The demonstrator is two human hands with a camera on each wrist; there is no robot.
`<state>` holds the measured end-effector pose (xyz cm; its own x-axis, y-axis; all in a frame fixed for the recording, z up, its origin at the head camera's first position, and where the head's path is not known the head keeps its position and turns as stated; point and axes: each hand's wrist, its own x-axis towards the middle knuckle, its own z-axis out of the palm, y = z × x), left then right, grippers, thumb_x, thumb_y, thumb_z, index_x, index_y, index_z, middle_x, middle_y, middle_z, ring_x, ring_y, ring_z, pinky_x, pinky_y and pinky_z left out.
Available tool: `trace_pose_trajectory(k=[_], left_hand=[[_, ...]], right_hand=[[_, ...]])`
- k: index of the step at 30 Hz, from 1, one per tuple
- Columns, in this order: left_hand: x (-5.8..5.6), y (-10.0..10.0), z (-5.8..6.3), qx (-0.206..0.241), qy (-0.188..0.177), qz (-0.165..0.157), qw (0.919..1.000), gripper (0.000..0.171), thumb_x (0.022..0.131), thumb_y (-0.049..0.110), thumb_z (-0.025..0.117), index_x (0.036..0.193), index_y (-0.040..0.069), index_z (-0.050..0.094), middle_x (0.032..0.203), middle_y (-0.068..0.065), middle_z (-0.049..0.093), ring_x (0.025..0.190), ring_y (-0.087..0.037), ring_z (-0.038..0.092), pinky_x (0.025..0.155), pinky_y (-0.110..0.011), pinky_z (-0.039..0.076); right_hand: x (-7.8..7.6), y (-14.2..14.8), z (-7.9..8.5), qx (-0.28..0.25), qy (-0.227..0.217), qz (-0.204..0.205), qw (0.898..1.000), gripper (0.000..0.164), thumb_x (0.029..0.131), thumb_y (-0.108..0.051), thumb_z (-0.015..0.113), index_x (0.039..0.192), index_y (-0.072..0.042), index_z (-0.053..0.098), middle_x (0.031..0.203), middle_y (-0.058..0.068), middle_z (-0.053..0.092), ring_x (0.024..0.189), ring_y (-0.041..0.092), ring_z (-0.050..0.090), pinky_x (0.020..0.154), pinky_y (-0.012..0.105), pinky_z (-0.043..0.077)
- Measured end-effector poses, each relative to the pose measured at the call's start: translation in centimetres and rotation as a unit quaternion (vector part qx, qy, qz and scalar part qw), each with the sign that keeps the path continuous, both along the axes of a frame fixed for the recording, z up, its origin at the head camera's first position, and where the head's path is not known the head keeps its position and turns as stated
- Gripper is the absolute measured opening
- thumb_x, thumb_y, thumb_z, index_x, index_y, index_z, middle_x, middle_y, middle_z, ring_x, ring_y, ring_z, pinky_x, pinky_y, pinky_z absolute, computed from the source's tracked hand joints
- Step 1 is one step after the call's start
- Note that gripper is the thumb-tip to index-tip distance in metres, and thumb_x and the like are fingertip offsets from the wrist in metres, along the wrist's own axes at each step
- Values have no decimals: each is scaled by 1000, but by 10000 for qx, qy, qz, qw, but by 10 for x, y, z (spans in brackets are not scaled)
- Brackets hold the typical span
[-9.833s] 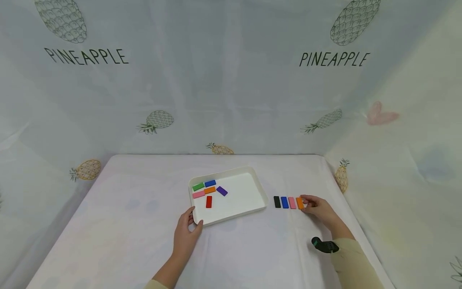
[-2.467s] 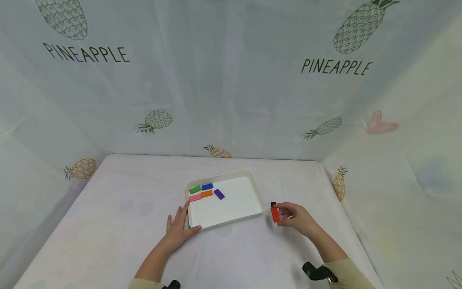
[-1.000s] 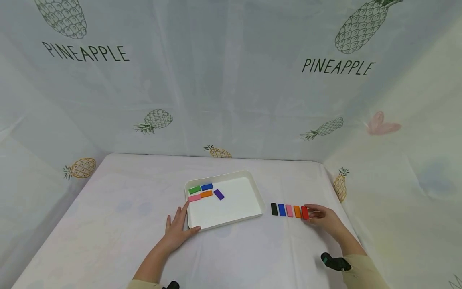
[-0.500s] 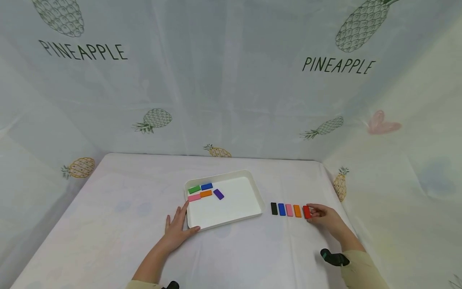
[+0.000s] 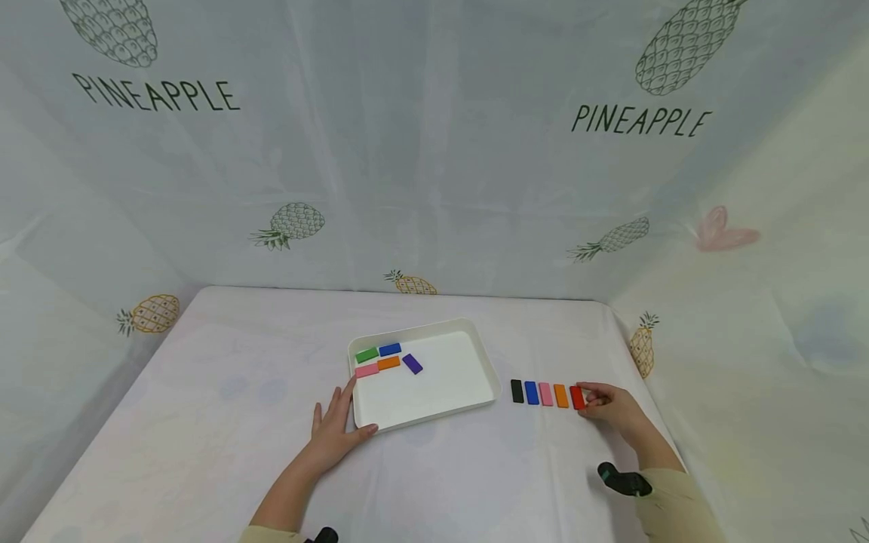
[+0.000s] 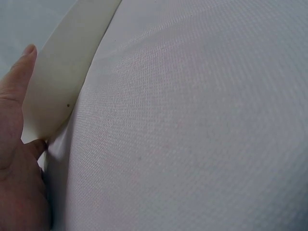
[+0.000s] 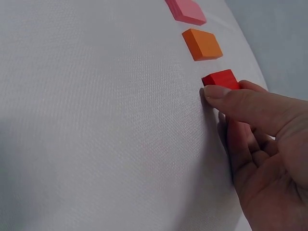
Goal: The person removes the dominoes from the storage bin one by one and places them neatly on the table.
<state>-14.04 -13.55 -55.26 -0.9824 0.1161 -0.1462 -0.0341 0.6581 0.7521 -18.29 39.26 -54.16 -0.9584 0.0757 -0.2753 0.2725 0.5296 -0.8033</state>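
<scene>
My right hand [image 5: 614, 407] pinches a red block [image 5: 577, 397] by its two short ends, at the right end of a row on the table. To its left lie an orange block [image 5: 560, 396], a pink block [image 5: 546, 394], a blue block [image 5: 532, 392] and a black block [image 5: 517, 391], all parallel with narrow gaps. In the right wrist view the thumb presses the near end of the red block [image 7: 224, 78]. My left hand [image 5: 330, 437] rests, fingers spread, against the left corner of a white tray [image 5: 434, 415], its thumb at the front rim.
Inside the tray, toward its left, lie a green block [image 5: 367, 354], a blue block [image 5: 390, 349], a pink block [image 5: 366, 370], an orange block [image 5: 388, 363] and a slanted purple block [image 5: 412, 363]. A white cloth [image 5: 434, 483] covers the table; patterned curtains [image 5: 434, 151] stand behind and at the sides.
The red block has gone from the tray to the row's right end, carried by my right hand. Over the last second it shifted slightly right, widening its gap from the orange block.
</scene>
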Motion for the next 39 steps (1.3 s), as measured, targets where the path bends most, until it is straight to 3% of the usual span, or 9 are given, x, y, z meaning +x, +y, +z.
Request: trace_pose_trajectory(k=[12,27,39], left_hand=[[0,0,1,-36,-7,-5,10000,104,81,46,74,157,14,11,158,-23,19,146,-40,2,110,-58,-17],[0,1,2,-16,53,-2,10000,104,81,44,75,156,12,12,158,-24,19,146,-40,2,110,-59,-16],[0,1,-1,-17,14,56,10000,104,81,46,75,157,13,12,158,-23,18,146,-40,1,110,-58,-17]], right_hand=[[0,-2,2,-77,-29,-15,10000,62,78,-2,81,134,5,54,93,8,54,78,18,50,63,23,47],[-4,0,0,204,-51,81,9997,60,77,-2,80,132,4,56,90,7,53,79,20,48,62,24,44],[-1,-3,3,64,-5,-23,10000,59,79,-1,79,132,5,56,91,8,53,78,20,49,62,23,46]])
